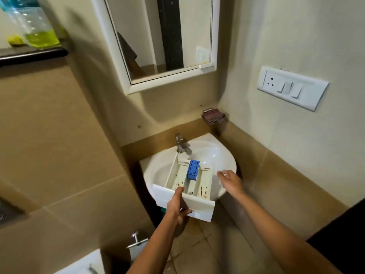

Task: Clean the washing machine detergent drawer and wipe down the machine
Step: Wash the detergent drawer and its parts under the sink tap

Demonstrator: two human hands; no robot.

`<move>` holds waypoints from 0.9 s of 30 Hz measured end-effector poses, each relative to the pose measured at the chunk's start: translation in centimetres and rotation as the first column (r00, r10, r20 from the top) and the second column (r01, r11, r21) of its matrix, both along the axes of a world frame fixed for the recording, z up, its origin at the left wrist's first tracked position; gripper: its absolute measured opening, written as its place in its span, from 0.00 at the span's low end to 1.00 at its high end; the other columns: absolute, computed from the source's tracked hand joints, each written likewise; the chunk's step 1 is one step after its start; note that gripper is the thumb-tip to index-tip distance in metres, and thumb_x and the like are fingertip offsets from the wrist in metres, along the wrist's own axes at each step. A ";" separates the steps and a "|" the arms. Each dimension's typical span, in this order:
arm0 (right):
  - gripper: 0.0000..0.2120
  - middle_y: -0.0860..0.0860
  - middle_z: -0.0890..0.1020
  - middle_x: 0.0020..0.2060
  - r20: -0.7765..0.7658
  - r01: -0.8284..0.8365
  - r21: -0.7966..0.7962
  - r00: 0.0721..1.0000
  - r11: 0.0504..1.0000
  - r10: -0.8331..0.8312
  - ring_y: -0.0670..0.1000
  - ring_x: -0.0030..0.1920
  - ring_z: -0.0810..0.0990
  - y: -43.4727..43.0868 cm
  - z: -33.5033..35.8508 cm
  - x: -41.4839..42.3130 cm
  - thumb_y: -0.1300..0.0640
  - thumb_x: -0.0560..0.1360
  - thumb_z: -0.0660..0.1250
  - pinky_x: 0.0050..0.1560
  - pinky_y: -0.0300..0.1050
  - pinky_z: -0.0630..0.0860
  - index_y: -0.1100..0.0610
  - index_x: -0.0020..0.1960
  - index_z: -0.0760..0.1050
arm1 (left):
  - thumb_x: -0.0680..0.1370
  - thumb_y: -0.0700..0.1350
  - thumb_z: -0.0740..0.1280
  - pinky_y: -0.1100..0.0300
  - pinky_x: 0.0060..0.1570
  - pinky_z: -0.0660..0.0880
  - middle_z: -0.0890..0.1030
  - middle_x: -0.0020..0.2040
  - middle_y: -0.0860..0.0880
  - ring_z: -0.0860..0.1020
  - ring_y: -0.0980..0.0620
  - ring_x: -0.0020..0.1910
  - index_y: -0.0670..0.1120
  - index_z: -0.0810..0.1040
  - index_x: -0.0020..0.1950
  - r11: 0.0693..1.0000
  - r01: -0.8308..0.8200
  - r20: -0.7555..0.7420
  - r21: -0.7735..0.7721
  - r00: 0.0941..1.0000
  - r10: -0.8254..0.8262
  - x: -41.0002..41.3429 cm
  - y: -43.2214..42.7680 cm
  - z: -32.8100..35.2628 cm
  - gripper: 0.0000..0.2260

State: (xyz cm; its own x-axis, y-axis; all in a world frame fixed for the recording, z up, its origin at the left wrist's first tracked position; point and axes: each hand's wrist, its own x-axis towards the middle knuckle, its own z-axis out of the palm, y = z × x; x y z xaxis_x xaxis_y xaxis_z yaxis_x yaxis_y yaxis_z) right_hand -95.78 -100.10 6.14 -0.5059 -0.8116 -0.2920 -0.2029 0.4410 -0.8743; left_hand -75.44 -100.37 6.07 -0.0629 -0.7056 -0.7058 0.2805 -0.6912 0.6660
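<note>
A white detergent drawer (199, 204) with brown stains in its compartments and a blue insert (193, 169) is held over a white corner sink (213, 153). My left hand (177, 206) grips the drawer's front panel, thumb on the top edge and fingers curled under it. Just right of the drawer, my right hand (230, 180) hovers above the sink rim with relaxed fingers, holding nothing. The washing machine is not in view.
A chrome tap (180, 143) stands at the back of the sink. A folded dark cloth (214, 116) lies on the ledge in the corner. Above hang a mirror (158, 36) and a switch plate (292, 88). A shelf (33, 53) carries a bottle of yellow liquid (39, 26).
</note>
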 end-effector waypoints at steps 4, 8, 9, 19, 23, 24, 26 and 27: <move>0.21 0.56 0.80 0.58 -0.041 -0.045 -0.020 0.998 0.999 0.044 0.55 0.58 0.77 -7.8 0.5 -3.4 0.47 0.77 0.64 0.58 0.44 0.71 0.60 0.63 0.73 | 0.73 0.52 0.72 0.41 0.54 0.78 0.75 0.51 0.41 0.74 0.39 0.54 0.41 0.68 0.64 0.999 -0.015 0.039 0.040 0.999 0.013 -3.1 -5.5 -1.8 0.26; 0.20 0.56 0.79 0.58 -0.087 -0.151 -0.021 0.985 0.988 0.149 0.55 0.57 0.77 -15.6 1.1 -4.8 0.48 0.77 0.66 0.53 0.39 0.68 0.60 0.62 0.73 | 0.74 0.54 0.71 0.46 0.48 0.81 0.76 0.50 0.41 0.77 0.39 0.51 0.40 0.70 0.61 0.995 -0.083 0.068 0.061 0.995 0.079 -5.7 -9.1 -3.1 0.24; 0.20 0.57 0.79 0.59 -0.104 -0.197 -0.016 0.975 0.980 0.194 0.55 0.58 0.77 -17.5 1.2 -5.0 0.48 0.77 0.66 0.52 0.38 0.67 0.60 0.62 0.73 | 0.74 0.54 0.70 0.47 0.47 0.81 0.76 0.50 0.40 0.77 0.39 0.50 0.40 0.71 0.61 0.991 -0.112 0.066 0.070 0.992 0.107 -6.3 -9.6 -3.3 0.23; 0.14 0.59 0.83 0.45 -0.209 -0.685 0.050 0.704 0.727 0.678 0.56 0.43 0.82 -30.5 1.4 -1.0 0.58 0.75 0.70 0.49 0.52 0.79 0.67 0.55 0.76 | 0.71 0.52 0.71 0.42 0.46 0.81 0.78 0.44 0.41 0.79 0.41 0.47 0.40 0.74 0.57 0.927 -0.348 0.106 0.141 0.936 0.335 -8.3 -10.8 -4.3 0.21; 0.08 0.55 0.80 0.36 -0.389 -0.695 0.082 0.638 0.714 0.665 0.48 0.29 0.75 -32.1 -0.1 1.1 0.61 0.74 0.70 0.25 0.33 0.68 0.65 0.51 0.77 | 0.72 0.49 0.71 0.42 0.46 0.81 0.79 0.44 0.40 0.80 0.42 0.45 0.42 0.73 0.48 0.895 -0.413 0.150 0.170 0.908 0.390 -8.3 -10.9 -4.3 0.14; 0.07 0.55 0.81 0.39 -0.442 -0.684 0.082 0.627 0.725 0.642 0.47 0.30 0.74 -32.3 -0.3 1.4 0.63 0.74 0.69 0.25 0.31 0.66 0.64 0.52 0.78 | 0.72 0.49 0.72 0.43 0.46 0.81 0.79 0.45 0.39 0.80 0.42 0.46 0.42 0.73 0.49 0.889 -0.424 0.151 0.172 0.903 0.401 -8.2 -11.0 -4.3 0.14; 0.08 0.57 0.84 0.44 -0.516 -0.674 0.087 0.600 0.734 0.612 0.50 0.34 0.79 -32.5 -0.6 1.5 0.67 0.75 0.67 0.31 0.36 0.72 0.63 0.53 0.79 | 0.71 0.49 0.73 0.44 0.45 0.82 0.79 0.49 0.40 0.80 0.42 0.47 0.42 0.72 0.55 0.887 -0.427 0.140 0.178 0.903 0.406 -8.4 -11.2 -4.2 0.18; 0.08 0.58 0.84 0.45 -0.535 -0.667 0.091 0.594 0.740 0.601 0.53 0.38 0.81 -32.6 -0.9 1.5 0.67 0.75 0.66 0.35 0.40 0.75 0.63 0.53 0.79 | 0.71 0.49 0.73 0.44 0.44 0.82 0.79 0.50 0.40 0.80 0.42 0.48 0.43 0.71 0.57 0.889 -0.420 0.129 0.179 0.906 0.402 -8.6 -11.2 -4.1 0.20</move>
State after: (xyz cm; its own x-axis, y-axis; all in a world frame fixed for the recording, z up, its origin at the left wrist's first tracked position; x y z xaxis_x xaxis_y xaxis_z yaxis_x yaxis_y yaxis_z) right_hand -94.33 -132.74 5.21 0.1093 -0.9928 -0.0488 -0.8083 -0.0602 -0.5856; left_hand -84.05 -111.61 1.94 0.2702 -0.5001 -0.8228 0.5161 -0.6462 0.5622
